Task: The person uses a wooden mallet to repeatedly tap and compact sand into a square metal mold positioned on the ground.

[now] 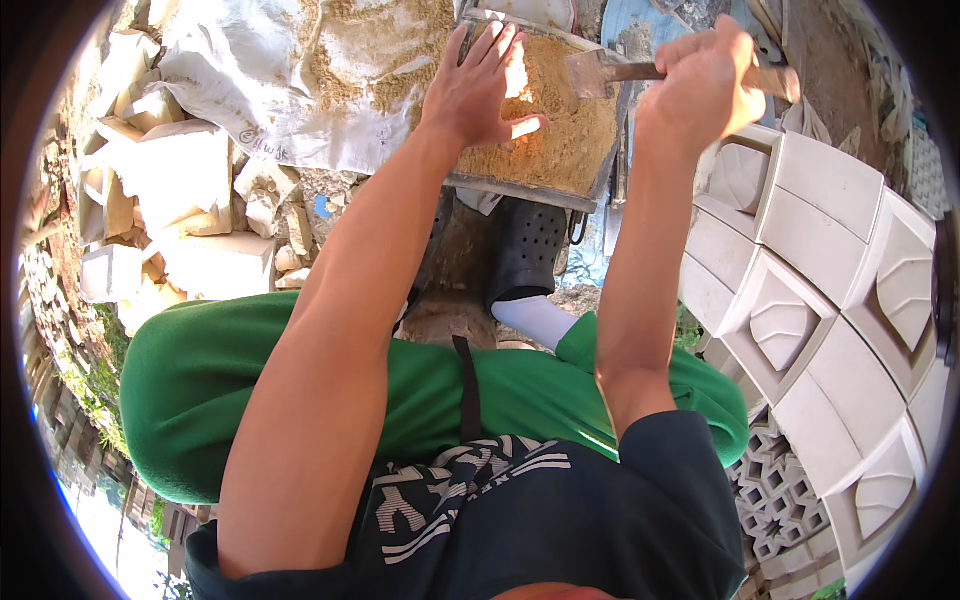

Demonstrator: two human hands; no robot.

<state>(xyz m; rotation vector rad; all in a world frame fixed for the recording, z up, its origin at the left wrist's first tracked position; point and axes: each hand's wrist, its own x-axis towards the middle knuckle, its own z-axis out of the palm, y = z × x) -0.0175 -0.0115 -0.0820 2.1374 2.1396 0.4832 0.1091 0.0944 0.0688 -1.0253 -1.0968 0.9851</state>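
A shallow square mould (530, 190) with grey rims lies ahead of my feet, filled with damp-looking yellow-brown sand mix (560, 140). Over its left part my left hand (478, 92) is spread, fingers apart and thumb pointing right; whether the palm presses on the mix is hard to tell. My right hand (705, 88) is wrapped round the wooden handle (778, 83) of what looks like a hammer. Its flat, squarish head (586, 75) is over the mould's right side, slightly blurred; contact with the mix cannot be made out.
A white sack sheet (270, 80) dusted with sand spreads to the left of the mould. Broken pale blocks (180, 190) are piled at the left. Stacked white relief blocks (800, 270) stand close on the right. My dark clogs (525, 245) are just below the mould.
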